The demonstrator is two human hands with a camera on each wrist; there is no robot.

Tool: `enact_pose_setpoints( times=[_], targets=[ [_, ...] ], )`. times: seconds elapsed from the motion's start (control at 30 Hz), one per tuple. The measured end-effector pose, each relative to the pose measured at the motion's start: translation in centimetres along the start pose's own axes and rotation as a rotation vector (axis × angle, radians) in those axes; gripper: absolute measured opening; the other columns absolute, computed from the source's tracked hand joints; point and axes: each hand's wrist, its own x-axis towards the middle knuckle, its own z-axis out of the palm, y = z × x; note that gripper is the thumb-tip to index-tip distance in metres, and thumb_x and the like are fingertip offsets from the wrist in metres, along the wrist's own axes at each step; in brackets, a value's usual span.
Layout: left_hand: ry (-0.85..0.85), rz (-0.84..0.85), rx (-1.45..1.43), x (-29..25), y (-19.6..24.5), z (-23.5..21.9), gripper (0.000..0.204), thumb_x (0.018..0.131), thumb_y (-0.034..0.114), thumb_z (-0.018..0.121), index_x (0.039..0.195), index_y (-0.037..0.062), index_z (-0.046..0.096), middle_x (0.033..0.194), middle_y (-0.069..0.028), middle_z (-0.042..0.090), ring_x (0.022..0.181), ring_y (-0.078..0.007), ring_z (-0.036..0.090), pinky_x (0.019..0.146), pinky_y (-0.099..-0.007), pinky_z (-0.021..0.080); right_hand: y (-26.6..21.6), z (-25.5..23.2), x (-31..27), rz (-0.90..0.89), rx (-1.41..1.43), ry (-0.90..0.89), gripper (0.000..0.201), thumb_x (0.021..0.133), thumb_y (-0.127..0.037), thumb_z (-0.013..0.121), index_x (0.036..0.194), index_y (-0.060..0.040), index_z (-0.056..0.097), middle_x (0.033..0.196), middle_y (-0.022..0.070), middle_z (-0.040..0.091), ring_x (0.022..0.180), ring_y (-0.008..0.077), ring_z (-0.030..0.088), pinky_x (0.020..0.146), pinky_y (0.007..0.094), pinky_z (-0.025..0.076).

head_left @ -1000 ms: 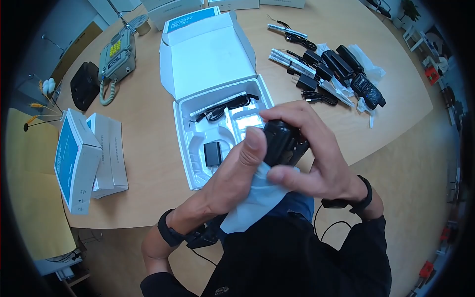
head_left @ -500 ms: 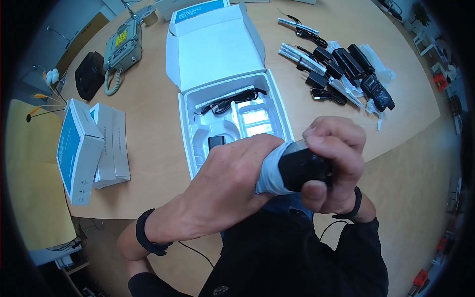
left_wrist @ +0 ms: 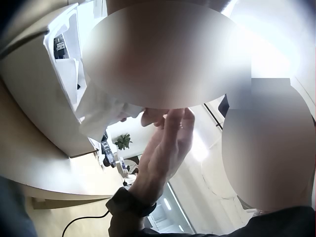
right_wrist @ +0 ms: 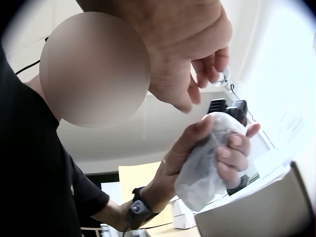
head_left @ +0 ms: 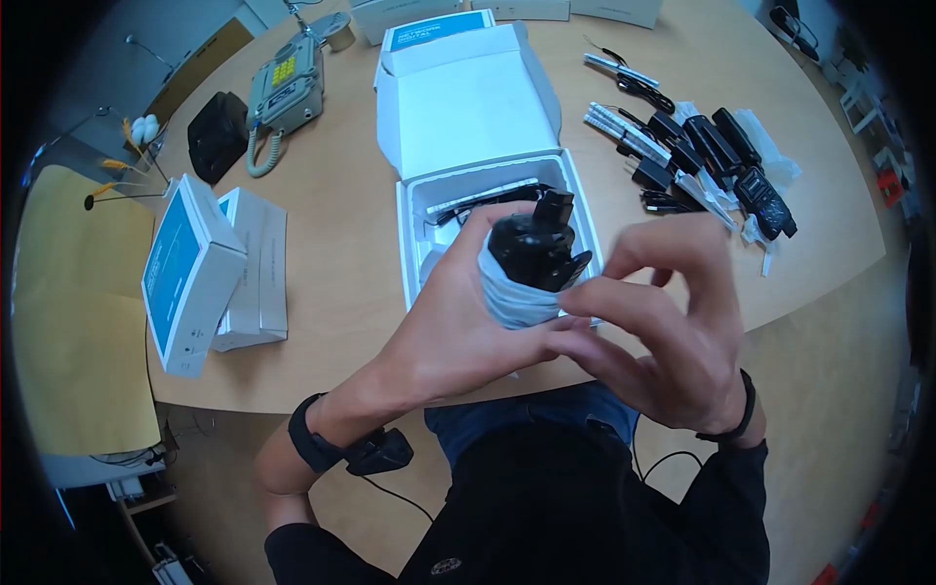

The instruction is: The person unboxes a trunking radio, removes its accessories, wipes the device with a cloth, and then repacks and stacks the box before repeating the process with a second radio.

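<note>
My left hand [head_left: 439, 336] grips a black walkie-talkie [head_left: 526, 239] wrapped in a thin white bag [head_left: 517, 304], above the open white box [head_left: 403, 244]. The radio's top, with its stubby knobs, sticks out of the bag's mouth. In the right wrist view the left fingers curl round the bag [right_wrist: 197, 177], and the radio's body shows dimly through it. My right hand [head_left: 682, 322] is bent beside it, its index fingertip close to the bag's rim. Both hands hide much of the box's inside; a black cable [head_left: 478, 207] and a white strip show at its back.
Several walkie-talkies, chargers, cables and white strips [head_left: 624, 132] lie at the right with crumpled bags. Closed boxes [head_left: 258, 268] stand at the left, a desk telephone [head_left: 288, 88] and black pouch [head_left: 216, 136] behind them. More boxes line the far edge.
The walkie-talkie has been turned so its top faces up out of the bag. The left hand now holds it alone; the right hand has come off the radio to the bag's right side.
</note>
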Motion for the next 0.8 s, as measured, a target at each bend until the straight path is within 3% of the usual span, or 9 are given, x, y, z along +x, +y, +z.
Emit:
enact_pose_setpoints(
  times=[0.1, 0.2, 0.23, 0.3, 0.4, 0.5, 0.57, 0.67, 0.8],
  targets=[
    [0.078, 0.089, 0.036, -0.3, -0.5, 0.5, 0.080, 0.077, 0.011, 0.086, 0.141, 0.0001, 0.039, 0.122, -0.0096, 0.062, 0.113, -0.0175, 0.062, 0.099, -0.0337, 0.051, -1.2, 1.0, 1.1, 0.182, 0.066, 0.018, 0.036, 0.068, -0.010, 0.091, 0.098, -0.0046, 0.071, 0.093, 0.0081, 0.054, 0.079, 0.0226, 0.056, 0.063, 0.0327, 0.046],
    [0.133, 0.146, 0.113, -0.5, -0.5, 0.7, 0.077, 0.077, 0.011, 0.082, 0.139, -0.0016, 0.039, 0.114, -0.0156, 0.065, 0.108, -0.0226, 0.065, 0.094, -0.0360, 0.052, -1.6, 0.5, 1.7, 0.193, 0.096, -0.043, 0.034, 0.068, -0.010, 0.090, 0.095, -0.0036, 0.070, 0.090, 0.0081, 0.053, 0.077, 0.0219, 0.055, 0.061, 0.0338, 0.045],
    [0.065, 0.114, 0.176, -0.7, 0.2, 0.3, 0.085, 0.076, 0.008, 0.088, 0.143, 0.0011, 0.036, 0.125, -0.0110, 0.062, 0.115, -0.0175, 0.061, 0.100, -0.0335, 0.051, -1.6, 0.6, 1.9, 0.194, 0.106, -0.060, 0.034, 0.068, -0.010, 0.090, 0.094, -0.0032, 0.069, 0.089, 0.0080, 0.052, 0.077, 0.0218, 0.055, 0.061, 0.0344, 0.045],
    [0.077, 0.077, 0.065, -0.8, 0.3, 0.3, 0.075, 0.077, 0.014, 0.081, 0.137, -0.0032, 0.041, 0.109, -0.0176, 0.066, 0.105, -0.0236, 0.067, 0.090, -0.0362, 0.053, -1.3, 0.8, 2.8, 0.142, 0.151, -0.055, 0.031, 0.070, -0.012, 0.089, 0.089, -0.0018, 0.066, 0.087, 0.0082, 0.050, 0.077, 0.0220, 0.055, 0.062, 0.0348, 0.045],
    [-0.061, 0.024, 0.008, 0.1, 1.3, -1.0, 0.069, 0.076, 0.020, 0.082, 0.131, -0.0026, 0.048, 0.108, -0.0144, 0.065, 0.101, -0.0228, 0.066, 0.088, -0.0346, 0.053, -1.6, 1.0, 4.5, 0.201, 0.090, -0.054, 0.030, 0.079, -0.016, 0.083, 0.086, 0.0004, 0.059, 0.087, 0.0090, 0.049, 0.079, 0.0224, 0.056, 0.063, 0.0338, 0.047],
    [-0.172, -0.061, -0.034, 0.3, 3.0, -2.4, 0.062, 0.076, 0.022, 0.084, 0.125, -0.0012, 0.053, 0.109, -0.0115, 0.065, 0.096, -0.0189, 0.065, 0.087, -0.0322, 0.052, -0.3, 0.4, 7.3, 0.036, -0.105, -0.028, 0.034, 0.089, -0.028, 0.074, 0.086, 0.0009, 0.056, 0.088, 0.0102, 0.049, 0.074, 0.0237, 0.057, 0.060, 0.0363, 0.048],
    [-0.214, -0.112, -0.247, 1.0, 3.3, -2.4, 0.055, 0.078, 0.024, 0.084, 0.118, -0.0020, 0.058, 0.110, -0.0099, 0.064, 0.093, -0.0162, 0.064, 0.084, -0.0303, 0.051, 0.7, 0.4, 9.3, -0.031, -0.175, -0.105, 0.030, 0.093, -0.027, 0.070, 0.090, -0.0010, 0.055, 0.086, 0.0105, 0.050, 0.070, 0.0266, 0.057, 0.059, 0.0384, 0.047],
    [-0.160, -0.111, -0.376, 2.3, 2.9, -2.9, 0.053, 0.081, 0.025, 0.087, 0.118, -0.0023, 0.061, 0.108, -0.0083, 0.066, 0.093, -0.0154, 0.066, 0.076, -0.0306, 0.058, 1.5, 0.8, 11.5, -0.085, -0.250, -0.118, 0.029, 0.093, -0.025, 0.070, 0.089, -0.0013, 0.054, 0.086, 0.0110, 0.051, 0.070, 0.0278, 0.056, 0.061, 0.0395, 0.045],
    [-0.144, -0.071, -0.462, 4.2, 2.2, -4.4, 0.052, 0.082, 0.023, 0.088, 0.119, -0.0032, 0.063, 0.110, -0.0103, 0.067, 0.098, -0.0169, 0.069, 0.071, -0.0312, 0.063, 2.3, 0.8, 12.6, -0.083, -0.094, -0.102, 0.028, 0.093, -0.023, 0.071, 0.089, -0.0011, 0.054, 0.086, 0.0110, 0.053, 0.072, 0.0288, 0.056, 0.062, 0.0401, 0.044]
  ],
)
